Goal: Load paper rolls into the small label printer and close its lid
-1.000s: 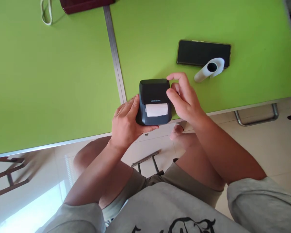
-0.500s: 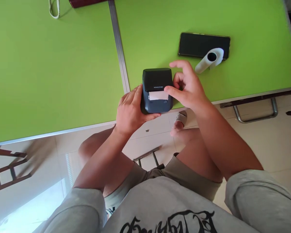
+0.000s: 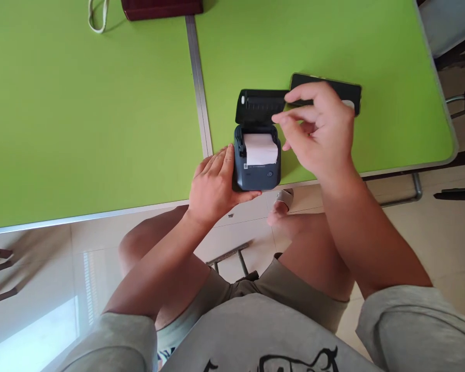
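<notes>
A small dark blue printer (image 3: 258, 178) stands at the table's near edge with its black lid (image 3: 260, 107) raised. Inside it lies a white paper roll (image 3: 261, 149), its loose end over the front. My left hand (image 3: 214, 183) grips the printer's left side, thumb along the near side. My right hand (image 3: 321, 129) is at the right of the lid, fingers apart and holding nothing; its fingertips are close to the lid's right edge, and whether they touch it I cannot tell.
A black phone (image 3: 306, 81) lies beyond my right hand, which partly covers it and a white roll (image 3: 349, 104). A dark red box (image 3: 160, 8) and a white cord loop (image 3: 97, 26) are at the far edge of view. A metal seam (image 3: 198, 77) crosses the green table (image 3: 120, 113).
The printer's lid has swung up and away, uncovering the paper roll. My right hand has moved up and right from the printer's front. My left hand still holds the printer.
</notes>
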Demonstrator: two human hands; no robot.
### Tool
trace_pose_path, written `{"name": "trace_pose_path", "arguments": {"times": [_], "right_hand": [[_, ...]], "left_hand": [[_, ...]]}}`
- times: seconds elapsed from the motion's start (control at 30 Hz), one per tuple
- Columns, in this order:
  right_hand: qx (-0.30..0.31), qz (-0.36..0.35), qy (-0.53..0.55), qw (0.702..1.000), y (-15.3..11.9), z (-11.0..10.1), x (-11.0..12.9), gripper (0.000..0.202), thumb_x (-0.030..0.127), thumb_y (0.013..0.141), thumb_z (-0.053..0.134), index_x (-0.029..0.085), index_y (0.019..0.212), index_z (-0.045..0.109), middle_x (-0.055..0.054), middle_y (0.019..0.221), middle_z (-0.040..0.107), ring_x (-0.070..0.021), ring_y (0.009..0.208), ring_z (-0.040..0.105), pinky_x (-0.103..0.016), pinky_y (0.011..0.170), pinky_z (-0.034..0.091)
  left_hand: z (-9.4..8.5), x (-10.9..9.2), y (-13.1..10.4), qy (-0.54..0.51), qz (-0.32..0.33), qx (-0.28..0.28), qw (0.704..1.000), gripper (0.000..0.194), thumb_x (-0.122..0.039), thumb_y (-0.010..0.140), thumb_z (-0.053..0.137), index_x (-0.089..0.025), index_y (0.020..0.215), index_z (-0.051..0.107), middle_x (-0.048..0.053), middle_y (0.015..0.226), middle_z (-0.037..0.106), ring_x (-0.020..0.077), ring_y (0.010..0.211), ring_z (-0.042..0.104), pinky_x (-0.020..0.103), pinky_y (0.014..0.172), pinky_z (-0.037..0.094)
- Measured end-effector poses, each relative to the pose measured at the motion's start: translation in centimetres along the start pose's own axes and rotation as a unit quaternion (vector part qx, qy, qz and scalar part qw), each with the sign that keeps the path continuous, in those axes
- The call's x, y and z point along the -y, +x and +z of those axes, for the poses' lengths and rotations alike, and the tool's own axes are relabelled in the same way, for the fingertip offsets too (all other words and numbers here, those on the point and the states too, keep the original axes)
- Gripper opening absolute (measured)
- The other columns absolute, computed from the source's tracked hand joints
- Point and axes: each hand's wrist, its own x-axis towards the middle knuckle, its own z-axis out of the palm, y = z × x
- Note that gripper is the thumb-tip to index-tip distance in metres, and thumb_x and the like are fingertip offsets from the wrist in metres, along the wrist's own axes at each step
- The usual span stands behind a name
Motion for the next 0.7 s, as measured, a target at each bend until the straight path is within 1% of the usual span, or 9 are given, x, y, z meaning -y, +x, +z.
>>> {"name": "trace_pose_path", "arguments": {"times": [0.13, 0.23, 0.3, 0.37, 0.43, 0.5, 0.6, 0.67, 0.7], "right_hand": [[0.080, -0.052, -0.104, 0.990, 1.3, 0.3, -0.9, 0.009, 0.034, 0.090, 0.075, 0.031, 0.099, 0.074, 0.001, 0.094, 0.084, -0.0200, 0.064, 0.069, -0.042, 0.072, 0.057], [0.159, -0.069, -0.134, 0.976, 2.7, 0.5, -1.7, 0.019, 0.034, 0.081, 0.083, 0.033, 0.099, 0.078, 0.003, 0.084, 0.080, -0.0237, 0.072, 0.071, -0.044, 0.076, 0.055], [0.223, -0.074, -0.146, 0.961, 3.8, 0.7, -2.1, 0.027, 0.036, 0.075, 0.088, 0.035, 0.100, 0.079, 0.003, 0.077, 0.076, -0.0245, 0.074, 0.070, -0.043, 0.075, 0.054], [0.282, -0.073, -0.166, 0.942, 4.8, 0.9, -2.1, 0.029, 0.034, 0.070, 0.090, 0.034, 0.096, 0.079, 0.003, 0.070, 0.071, -0.0240, 0.070, 0.067, -0.040, 0.072, 0.051], [0.314, -0.069, -0.176, 0.930, 5.7, 1.0, -1.7, 0.027, 0.030, 0.066, 0.091, 0.032, 0.090, 0.078, 0.002, 0.067, 0.069, -0.0225, 0.067, 0.063, -0.037, 0.068, 0.047], [0.323, -0.051, -0.165, 0.931, 6.2, 0.6, -0.7, 0.029, 0.025, 0.062, 0.091, 0.032, 0.086, 0.077, 0.002, 0.068, 0.069, -0.0201, 0.064, 0.059, -0.035, 0.064, 0.044], [0.312, 0.014, -0.105, 0.944, 5.7, -1.0, 1.2, 0.037, 0.018, 0.058, 0.091, 0.032, 0.089, 0.078, 0.003, 0.078, 0.075, -0.0155, 0.061, 0.053, -0.033, 0.062, 0.040], [0.281, 0.074, -0.016, 0.957, 4.5, -2.4, 1.9, 0.041, 0.020, 0.061, 0.089, 0.031, 0.098, 0.077, 0.001, 0.089, 0.078, -0.0126, 0.059, 0.049, -0.032, 0.058, 0.039], [0.247, 0.106, 0.048, 0.962, 3.6, -3.0, 1.9, 0.042, 0.023, 0.064, 0.086, 0.029, 0.104, 0.076, 0.000, 0.095, 0.079, -0.0112, 0.057, 0.047, -0.032, 0.056, 0.037]], "left_hand": [[-0.1, -0.1, 0.0, -0.007, 0.002, 0.004, 1.000, 0.109, -0.091, 0.087, 0.051, -0.007, 0.157, 0.045, 0.025, 0.151, 0.063, 0.0381, 0.141, 0.061, 0.050, 0.120, 0.046], [-0.1, -0.2, 0.0, -0.007, 0.004, 0.004, 1.000, 0.111, -0.089, 0.086, 0.055, -0.006, 0.158, 0.045, 0.026, 0.151, 0.062, 0.0391, 0.141, 0.061, 0.051, 0.120, 0.046], [-0.1, -0.2, -0.1, -0.003, 0.007, 0.005, 1.000, 0.112, -0.088, 0.085, 0.058, -0.004, 0.157, 0.045, 0.027, 0.152, 0.061, 0.0396, 0.141, 0.061, 0.051, 0.121, 0.045], [-0.1, -0.2, -0.1, 0.001, 0.009, 0.007, 1.000, 0.113, -0.087, 0.084, 0.061, -0.003, 0.158, 0.044, 0.027, 0.152, 0.061, 0.0398, 0.142, 0.060, 0.051, 0.121, 0.045], [-0.2, -0.2, -0.1, 0.006, 0.010, 0.009, 1.000, 0.113, -0.086, 0.084, 0.063, -0.003, 0.158, 0.044, 0.027, 0.153, 0.060, 0.0397, 0.142, 0.060, 0.050, 0.121, 0.045], [-0.2, -0.2, -0.1, 0.007, 0.010, 0.011, 1.000, 0.113, -0.086, 0.084, 0.063, -0.003, 0.158, 0.044, 0.027, 0.153, 0.060, 0.0395, 0.143, 0.060, 0.051, 0.122, 0.045], [-0.3, -0.3, -0.1, 0.004, 0.008, 0.015, 1.000, 0.114, -0.086, 0.083, 0.063, -0.002, 0.158, 0.044, 0.027, 0.153, 0.060, 0.0394, 0.143, 0.059, 0.051, 0.122, 0.044], [-0.4, -0.4, -0.1, 0.006, 0.007, 0.018, 1.000, 0.115, -0.086, 0.082, 0.066, -0.002, 0.158, 0.044, 0.028, 0.153, 0.059, 0.0394, 0.144, 0.058, 0.050, 0.123, 0.044], [-0.4, -0.4, -0.1, 0.007, 0.005, 0.019, 1.000, 0.115, -0.085, 0.081, 0.067, -0.002, 0.158, 0.044, 0.028, 0.153, 0.059, 0.0393, 0.144, 0.058, 0.049, 0.123, 0.044]]}}
